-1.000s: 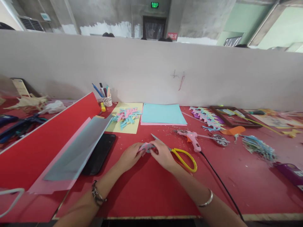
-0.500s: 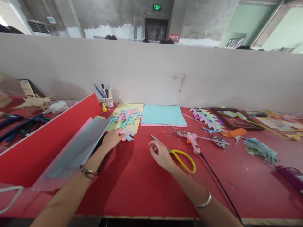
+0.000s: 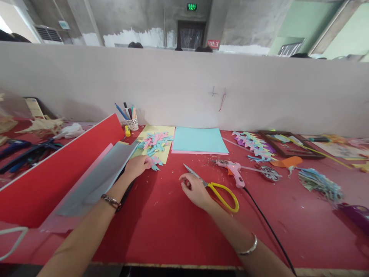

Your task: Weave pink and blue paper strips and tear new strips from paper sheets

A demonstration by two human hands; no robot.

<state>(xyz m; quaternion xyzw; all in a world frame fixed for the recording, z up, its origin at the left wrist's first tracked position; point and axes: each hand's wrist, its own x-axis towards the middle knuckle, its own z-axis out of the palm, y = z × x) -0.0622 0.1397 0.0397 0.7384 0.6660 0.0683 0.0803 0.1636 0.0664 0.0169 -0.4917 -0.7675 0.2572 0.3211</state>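
Observation:
My left hand (image 3: 137, 167) reaches to the small pile of cut pink and blue paper pieces (image 3: 156, 164), its fingertips closed on the pile's near edge. Behind it, a larger heap of pink and blue paper strips (image 3: 157, 142) lies on a yellow sheet (image 3: 165, 157). My right hand (image 3: 195, 189) hovers or rests over the red table with loosely curled fingers and a gap at the thumb; nothing shows in it. Right beside it lie scissors with yellow handles (image 3: 225, 196), the blades partly behind the hand.
A pink glue gun (image 3: 235, 171) with a black cord lies right of the scissors. Blue sheets (image 3: 200, 140) lie at the back. On the left stand a red board (image 3: 72, 161) and grey-blue sheets (image 3: 98, 181). A pen cup (image 3: 132, 124) stands by the partition.
My left hand has shifted slightly right over the small paper pile, and less pink shows in that pile. My right hand has barely moved.

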